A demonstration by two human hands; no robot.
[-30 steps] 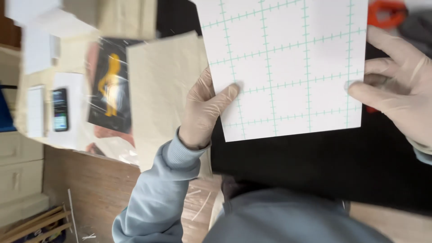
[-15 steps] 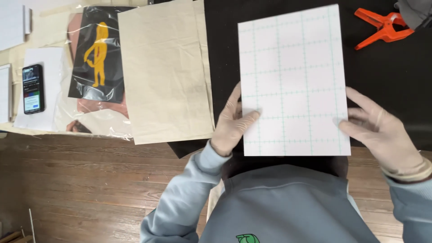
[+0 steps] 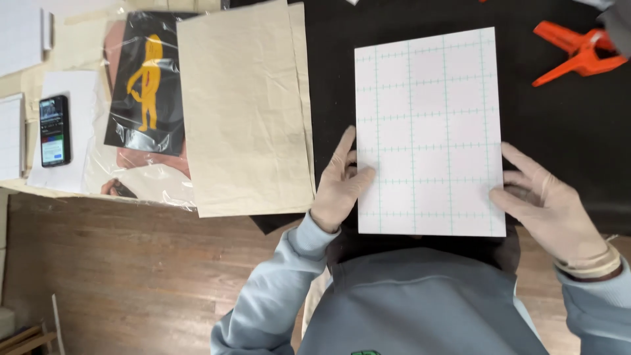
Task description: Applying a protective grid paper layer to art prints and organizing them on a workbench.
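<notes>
Nearest the body, the left hand (image 3: 340,184) and the right hand (image 3: 549,207), both gloved, pinched the lower side edges of a white gridded sheet (image 3: 430,125), fingers clenched lightly on the paper, which lay flat on the black mat (image 3: 578,131). Just left of the left-hand grip sat a beige paper sheet (image 3: 243,112); further left, a black bagged print with an orange figure (image 3: 144,92) and a phone (image 3: 54,130). Beyond the right-hand grip lay an orange clamp (image 3: 578,52). With only edge pinches, the gridded sheet could probably skew or crease if one hand pushed harder than the other.
</notes>
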